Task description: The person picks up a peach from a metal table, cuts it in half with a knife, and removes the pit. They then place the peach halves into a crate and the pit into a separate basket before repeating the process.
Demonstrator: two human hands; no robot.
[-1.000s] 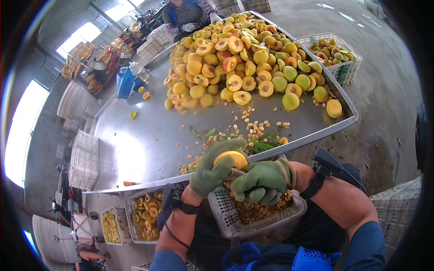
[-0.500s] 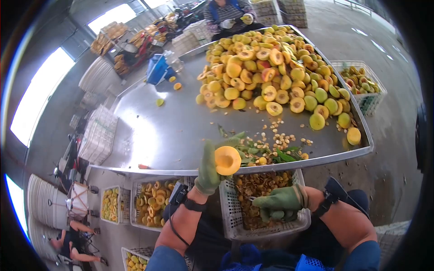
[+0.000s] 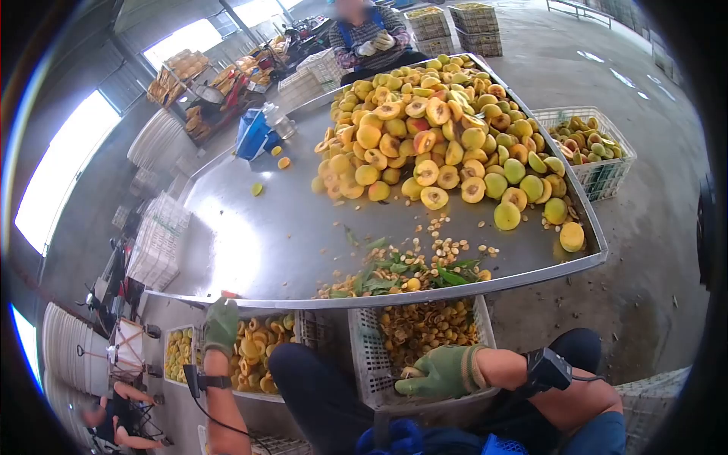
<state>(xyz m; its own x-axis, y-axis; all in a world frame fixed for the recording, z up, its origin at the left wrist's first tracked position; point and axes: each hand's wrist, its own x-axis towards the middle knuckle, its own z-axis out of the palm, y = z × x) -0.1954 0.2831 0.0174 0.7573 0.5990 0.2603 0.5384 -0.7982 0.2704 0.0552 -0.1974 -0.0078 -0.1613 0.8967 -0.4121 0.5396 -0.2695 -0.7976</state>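
Observation:
My left hand (image 3: 221,327), in a green glove, is over the crate of cut peach halves (image 3: 262,341) below the table's front edge. No fruit shows in it; its fingers, partly hidden, look loosened. My right hand (image 3: 444,373), also gloved in green, is closed low over a grey crate of pits and scraps (image 3: 425,327). A small pale tip (image 3: 410,373) shows at its fingers, too little to name. Above, on the metal table (image 3: 303,250), lies a large heap of yellow peaches (image 3: 409,136), many halved, some with pits showing.
Loose pits (image 3: 447,249) and green leaves (image 3: 387,277) lie near the table's front edge. A blue container (image 3: 254,136) and a clear bottle (image 3: 278,121) stand at the far left. Another gloved person (image 3: 371,38) sits across the table. A fruit crate (image 3: 599,171) stands right.
My left hand has moved left and down from the table edge to the crate; the pitted peach half it held is out of sight. My right hand has lowered slightly. The view has shifted.

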